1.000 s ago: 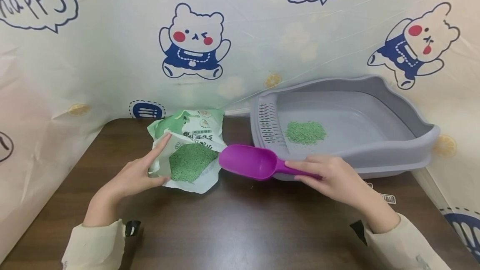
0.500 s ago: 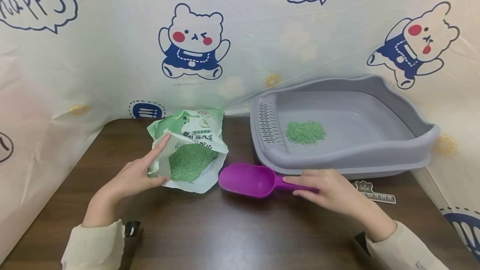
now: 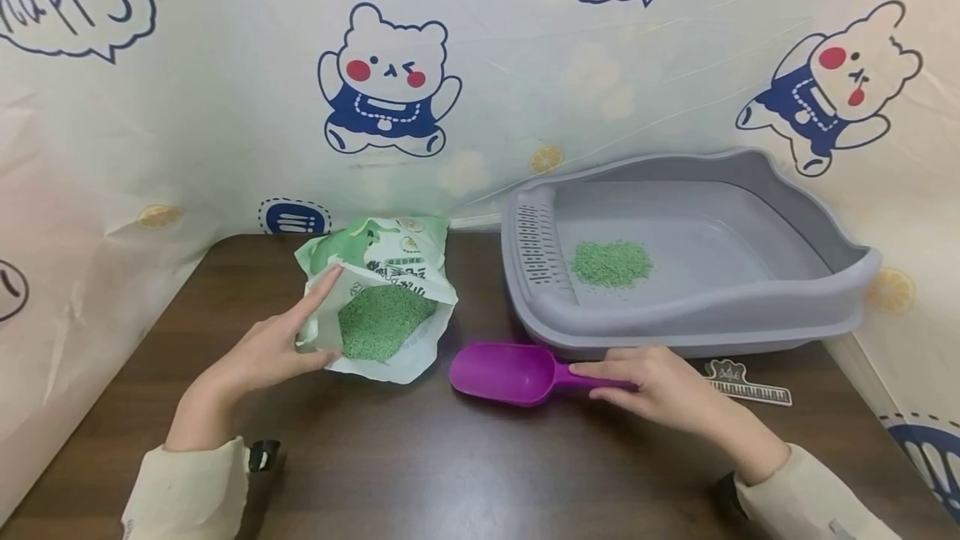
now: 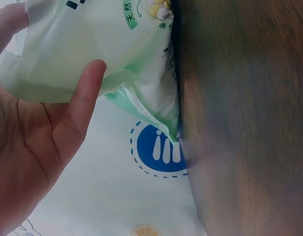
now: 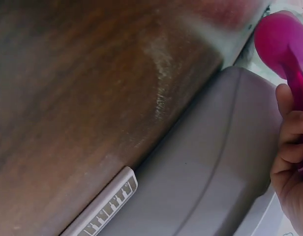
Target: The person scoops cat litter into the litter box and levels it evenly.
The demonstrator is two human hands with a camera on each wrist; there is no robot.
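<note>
We see our R hand nearest, fingers curled round the handle of the scoop, which lies on the table w/ its bowl pointing left, away from the palm. Our L hand pinches the bag edge btw thumb and straight fingers, holding its mouth open; green litter shows inside. A ruler lies just right of the R hand. Beyond the scoop sits the tray, a small litter pile in it.
</note>
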